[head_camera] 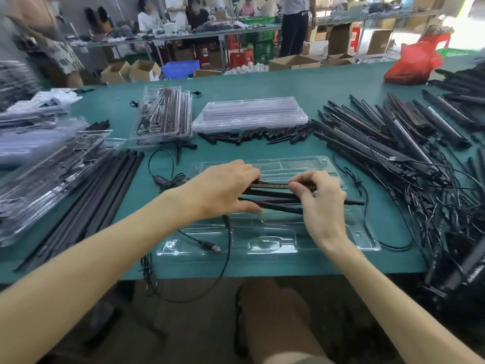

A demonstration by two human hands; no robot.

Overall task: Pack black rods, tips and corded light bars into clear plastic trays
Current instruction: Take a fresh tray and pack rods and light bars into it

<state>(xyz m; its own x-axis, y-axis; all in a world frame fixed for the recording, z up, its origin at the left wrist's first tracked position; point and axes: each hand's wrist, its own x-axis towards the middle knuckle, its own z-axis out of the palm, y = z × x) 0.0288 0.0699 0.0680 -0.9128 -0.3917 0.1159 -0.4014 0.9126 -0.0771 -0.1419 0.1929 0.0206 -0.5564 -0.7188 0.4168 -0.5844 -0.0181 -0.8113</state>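
I am in the loading step, with an open clear tray (273,235) lying flat on the green worktop (328,82) straight in front of me, and everything else placed around that tray. Over its middle, my left hand (223,190) and right hand (319,203) hold a small bundle of black rods (273,199) together with one light bar (273,184), which sits on the far side of the bundle. My left fingers (246,206) are wrapped around the bundle's left end, and my right fingers (298,189) pinch the light bar from above, so both hands are grasping, neither is free. The bar's cord (227,248) trails down across the tray's near left part and its USB plug (211,246) rests there. Just beyond the tray lies a scatter of tips (252,136), behind them a stack of empty trays (249,115); to the tray's right is the heap of corded light bars (409,143), to its left loose long rods (86,206) and filled trays (162,114). As I judge it, the next move calls for lowering each piece into its own moulded channel, pressing it flat, then coiling the cord into the wide recess near the front.
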